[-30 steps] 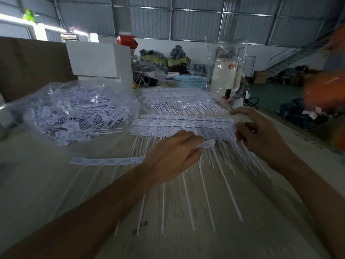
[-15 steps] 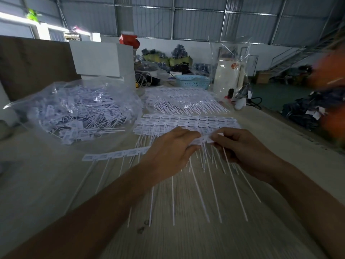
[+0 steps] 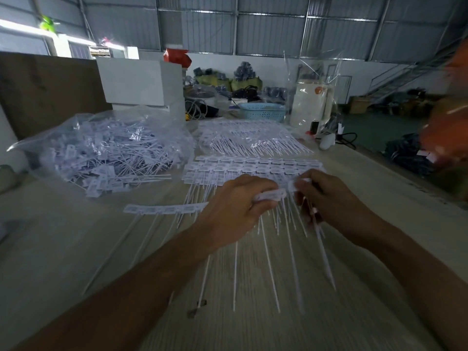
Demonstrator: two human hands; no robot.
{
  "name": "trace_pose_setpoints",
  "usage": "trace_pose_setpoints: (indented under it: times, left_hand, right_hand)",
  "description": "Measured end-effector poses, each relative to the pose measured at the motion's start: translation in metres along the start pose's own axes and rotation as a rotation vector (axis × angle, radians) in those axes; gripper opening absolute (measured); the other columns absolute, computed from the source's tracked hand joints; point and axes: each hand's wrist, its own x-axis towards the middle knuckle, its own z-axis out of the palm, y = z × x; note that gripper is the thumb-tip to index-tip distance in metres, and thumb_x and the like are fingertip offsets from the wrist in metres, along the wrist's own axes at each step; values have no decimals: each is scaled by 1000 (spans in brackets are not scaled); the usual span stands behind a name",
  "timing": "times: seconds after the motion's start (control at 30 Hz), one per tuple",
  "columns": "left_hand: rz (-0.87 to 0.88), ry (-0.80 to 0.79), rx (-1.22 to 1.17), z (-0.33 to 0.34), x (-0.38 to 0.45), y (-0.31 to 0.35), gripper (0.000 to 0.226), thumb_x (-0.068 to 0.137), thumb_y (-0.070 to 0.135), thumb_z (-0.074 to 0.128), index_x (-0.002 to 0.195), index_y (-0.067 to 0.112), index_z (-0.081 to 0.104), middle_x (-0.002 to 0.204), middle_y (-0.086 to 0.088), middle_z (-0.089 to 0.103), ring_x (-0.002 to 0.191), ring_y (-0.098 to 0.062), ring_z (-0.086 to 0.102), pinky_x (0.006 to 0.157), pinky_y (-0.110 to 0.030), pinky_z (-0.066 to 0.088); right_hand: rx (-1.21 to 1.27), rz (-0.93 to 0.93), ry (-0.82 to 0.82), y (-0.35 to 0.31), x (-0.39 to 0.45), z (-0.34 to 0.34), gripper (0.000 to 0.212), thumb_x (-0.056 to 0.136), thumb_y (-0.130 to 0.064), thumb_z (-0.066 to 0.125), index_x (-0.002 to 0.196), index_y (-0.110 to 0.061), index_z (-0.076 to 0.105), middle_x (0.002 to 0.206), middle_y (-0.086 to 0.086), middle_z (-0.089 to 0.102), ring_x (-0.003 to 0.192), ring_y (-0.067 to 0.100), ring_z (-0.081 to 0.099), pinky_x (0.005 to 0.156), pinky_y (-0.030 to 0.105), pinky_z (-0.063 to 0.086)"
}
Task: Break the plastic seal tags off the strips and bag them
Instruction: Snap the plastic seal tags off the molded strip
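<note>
Our left hand point(image 3: 235, 209) grips the strip point(image 3: 167, 208) at its right end, fingers curled over the flat heads, so the row stays braced while its long tails trail toward us across the surface point(image 3: 63, 262). Our right hand point(image 3: 329, 201) pinches the end tag point(image 3: 295, 184) just beside the left fingers; holding so close on both sides of the joint is, we judge, what lets the tag snap off cleanly. The rest of the strip lies flat to the left. More strips point(image 3: 253, 168) wait stacked just beyond our hands, within easy reach. The open bag point(image 3: 106, 153) of loose tags sits far left, mouth toward us, handy for dropping each one in. The tags carry printed panels, but the writing is too small and blurred to read.
</note>
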Motion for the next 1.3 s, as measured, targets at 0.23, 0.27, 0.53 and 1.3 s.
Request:
trace_pose_setpoints:
  times: [0.23, 0.27, 0.53, 1.3]
  left_hand:
    - [-111, 39, -61, -1, 1, 5, 20, 86, 27, 74, 95, 15, 61, 85, 1, 66, 80, -18, 62, 69, -41, 49]
    - [-114, 32, -71, -2, 1, 5, 21, 85, 28, 76, 93, 14, 62, 83, 2, 67, 79, -16, 63, 68, -40, 50]
    - [-158, -144, -65, -14, -3, -14, 26, 87, 27, 74, 110, 21, 64, 96, 8, 71, 83, -10, 66, 72, -35, 54]
    - [-64, -133, -132, -10, -4, -6, 16, 94, 25, 66, 103, 14, 73, 89, 4, 73, 76, -5, 66, 71, -30, 52]
  right_hand:
    - [410, 135, -219, -8, -4, 24, 48, 90, -59, 55, 92, -11, 61, 58, -1, 41, 44, 10, 33, 40, 18, 27]
    - [321, 75, -219, -8, -5, 25, 49, 91, -57, 56, 89, -8, 59, 58, -1, 40, 45, 9, 33, 40, 19, 27]
    - [312, 45, -136, -10, -7, 24, 30, 99, -26, 54, 91, 2, 55, 57, 3, 33, 45, 13, 25, 42, 20, 22]
    - [-413, -246, 276, 9, 8, -12, 21, 106, -30, 42, 93, -22, 57, 73, -6, 60, 58, -1, 55, 52, 14, 37]
